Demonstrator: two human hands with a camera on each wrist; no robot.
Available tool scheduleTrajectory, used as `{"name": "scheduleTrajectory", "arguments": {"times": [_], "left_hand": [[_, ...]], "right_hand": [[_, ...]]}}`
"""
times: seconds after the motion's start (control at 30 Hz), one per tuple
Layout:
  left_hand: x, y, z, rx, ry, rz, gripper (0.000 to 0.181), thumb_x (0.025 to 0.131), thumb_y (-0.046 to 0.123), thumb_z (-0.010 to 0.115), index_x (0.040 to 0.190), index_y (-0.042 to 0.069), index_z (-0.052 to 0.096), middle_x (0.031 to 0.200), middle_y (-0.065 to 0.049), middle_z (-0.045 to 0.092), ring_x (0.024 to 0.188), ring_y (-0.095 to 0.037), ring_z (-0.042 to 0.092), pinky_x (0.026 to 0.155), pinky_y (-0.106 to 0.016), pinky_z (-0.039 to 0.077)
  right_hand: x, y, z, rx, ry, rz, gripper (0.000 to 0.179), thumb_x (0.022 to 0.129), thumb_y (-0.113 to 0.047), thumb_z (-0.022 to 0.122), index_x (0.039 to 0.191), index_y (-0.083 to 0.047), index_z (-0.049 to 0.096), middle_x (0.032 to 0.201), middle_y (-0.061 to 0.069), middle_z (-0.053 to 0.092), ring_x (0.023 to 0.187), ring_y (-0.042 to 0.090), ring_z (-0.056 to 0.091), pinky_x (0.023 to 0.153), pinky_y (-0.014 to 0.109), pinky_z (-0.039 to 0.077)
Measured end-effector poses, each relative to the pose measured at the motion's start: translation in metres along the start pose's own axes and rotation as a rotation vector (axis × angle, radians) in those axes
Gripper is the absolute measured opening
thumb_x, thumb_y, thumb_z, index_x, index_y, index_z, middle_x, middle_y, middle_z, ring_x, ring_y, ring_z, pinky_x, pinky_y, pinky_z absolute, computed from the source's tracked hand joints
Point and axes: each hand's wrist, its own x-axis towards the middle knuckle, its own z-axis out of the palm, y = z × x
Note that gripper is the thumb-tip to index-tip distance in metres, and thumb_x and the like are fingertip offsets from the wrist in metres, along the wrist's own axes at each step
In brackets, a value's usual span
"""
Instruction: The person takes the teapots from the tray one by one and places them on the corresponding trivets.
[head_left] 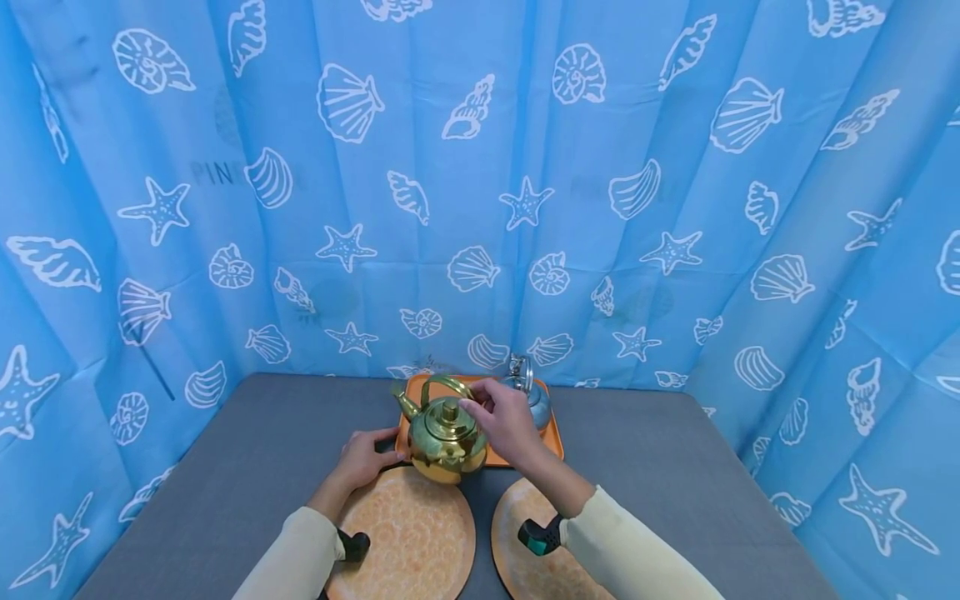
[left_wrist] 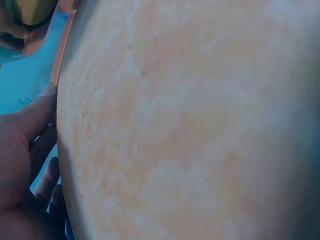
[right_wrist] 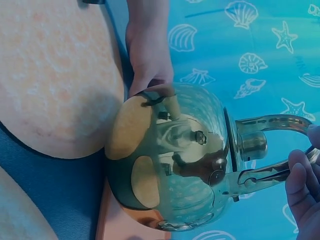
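A shiny brass teakettle is at the front left of the orange tray, its spout pointing left. Its base overlaps the tray's front edge in the head view; whether it touches the tray is unclear. My right hand grips its arched handle from the right, fingers curled round it in the right wrist view. Beside the tray's left edge my left hand rests with fingers extended, touching the rim. A silver kettle stands at the tray's right, partly hidden behind my right hand.
Two round, tan patterned boards lie on the grey table: the left board close before the tray, the right board partly beneath my right forearm. A blue shell-print curtain hangs behind the table.
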Motion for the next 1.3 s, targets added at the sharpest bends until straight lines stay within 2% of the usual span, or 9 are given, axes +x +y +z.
{"name": "scheduleTrajectory", "arguments": {"times": [0.3, 0.6, 0.7, 0.83, 0.93, 1.07, 1.3], "left_hand": [[-0.001, 0.001, -0.001, 0.015, -0.006, -0.018, 0.053, 0.085, 0.033, 0.076, 0.133, 0.014, 0.063, 0.129, -0.016, 0.060, 0.126, -0.045, 0.043, 0.101, -0.064, 0.030], [-0.002, 0.001, -0.003, 0.034, 0.000, 0.009, 0.050, 0.086, 0.031, 0.075, 0.130, 0.012, 0.065, 0.126, -0.016, 0.062, 0.124, -0.044, 0.045, 0.099, -0.065, 0.031], [-0.002, 0.001, -0.003, 0.036, 0.010, 0.017, 0.043, 0.085, 0.026, 0.076, 0.126, 0.013, 0.068, 0.121, -0.014, 0.064, 0.120, -0.042, 0.049, 0.097, -0.064, 0.034], [-0.001, 0.000, -0.001, 0.037, 0.030, 0.024, 0.027, 0.084, 0.021, 0.077, 0.110, 0.015, 0.074, 0.111, -0.009, 0.068, 0.113, -0.038, 0.055, 0.093, -0.059, 0.039], [-0.001, -0.001, -0.001, 0.032, 0.052, 0.052, 0.023, 0.083, 0.018, 0.077, 0.106, 0.015, 0.076, 0.111, -0.009, 0.069, 0.113, -0.040, 0.055, 0.093, -0.061, 0.039], [-0.001, -0.002, -0.001, 0.031, 0.057, 0.077, 0.036, 0.082, 0.016, 0.077, 0.118, 0.012, 0.073, 0.120, -0.011, 0.067, 0.118, -0.043, 0.052, 0.097, -0.064, 0.035], [-0.001, -0.002, -0.001, 0.039, 0.035, 0.088, 0.049, 0.080, 0.006, 0.075, 0.128, 0.011, 0.067, 0.121, -0.016, 0.065, 0.119, -0.041, 0.053, 0.095, -0.060, 0.039]], "right_hand": [[-0.010, -0.002, -0.002, 0.028, 0.001, -0.028, 0.016, 0.090, -0.018, 0.071, 0.101, -0.007, 0.070, 0.079, -0.006, 0.063, 0.062, 0.006, 0.054, 0.057, 0.025, 0.048], [-0.022, -0.009, -0.004, 0.046, -0.027, -0.034, 0.017, 0.090, -0.019, 0.071, 0.102, -0.007, 0.070, 0.080, -0.006, 0.064, 0.064, 0.006, 0.056, 0.058, 0.025, 0.049], [-0.026, -0.012, -0.005, 0.044, -0.033, -0.040, 0.017, 0.090, -0.020, 0.071, 0.102, -0.008, 0.070, 0.079, -0.007, 0.063, 0.063, 0.005, 0.055, 0.057, 0.024, 0.049], [-0.032, -0.017, -0.006, 0.059, -0.040, -0.044, 0.016, 0.090, -0.020, 0.071, 0.102, -0.009, 0.070, 0.078, -0.009, 0.063, 0.062, 0.004, 0.054, 0.056, 0.024, 0.048], [-0.036, -0.022, -0.007, 0.075, -0.045, -0.045, 0.015, 0.090, -0.019, 0.072, 0.101, -0.009, 0.071, 0.078, -0.010, 0.063, 0.061, 0.004, 0.053, 0.055, 0.024, 0.048], [-0.042, -0.026, -0.007, 0.085, -0.056, -0.045, 0.015, 0.090, -0.020, 0.072, 0.100, -0.010, 0.071, 0.078, -0.010, 0.063, 0.060, 0.004, 0.053, 0.054, 0.024, 0.048], [-0.051, -0.030, -0.005, 0.133, -0.085, -0.013, 0.015, 0.089, -0.020, 0.072, 0.099, -0.009, 0.070, 0.078, -0.008, 0.063, 0.060, 0.005, 0.055, 0.055, 0.024, 0.050]]}}
